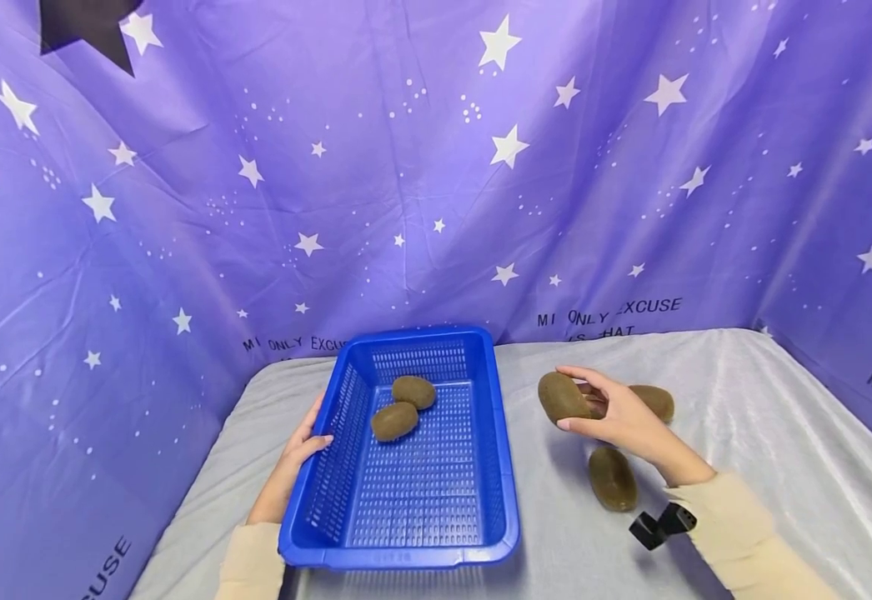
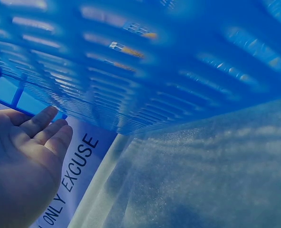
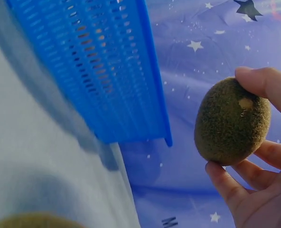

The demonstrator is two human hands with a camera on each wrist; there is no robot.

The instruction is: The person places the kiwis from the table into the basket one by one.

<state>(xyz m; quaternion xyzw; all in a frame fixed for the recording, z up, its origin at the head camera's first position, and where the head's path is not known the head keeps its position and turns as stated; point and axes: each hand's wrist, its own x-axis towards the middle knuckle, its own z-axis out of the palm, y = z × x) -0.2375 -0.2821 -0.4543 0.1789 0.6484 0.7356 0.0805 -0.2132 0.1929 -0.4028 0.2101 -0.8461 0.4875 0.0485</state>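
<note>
A brown fuzzy kiwi (image 1: 562,398) is pinched between the thumb and fingers of my right hand (image 1: 623,421), above the cloth to the right of the basket. The right wrist view shows this kiwi (image 3: 233,121) close up. My left hand (image 1: 299,450) holds the left rim of a blue plastic basket (image 1: 507,492), thumb over the edge and fingers outside. In the left wrist view those fingers (image 2: 52,130) lie beside the slotted wall. Two kiwis touch inside the basket: one kiwi (image 1: 413,392) behind, another kiwi (image 1: 394,422) in front.
On the grey-white cloth (image 1: 556,533) lie a kiwi (image 1: 612,478) below my right hand and a kiwi (image 1: 654,402) partly hidden behind it. A black device (image 1: 663,525) sits at the right wrist. A purple star-patterned curtain (image 1: 406,167) stands behind and on both sides.
</note>
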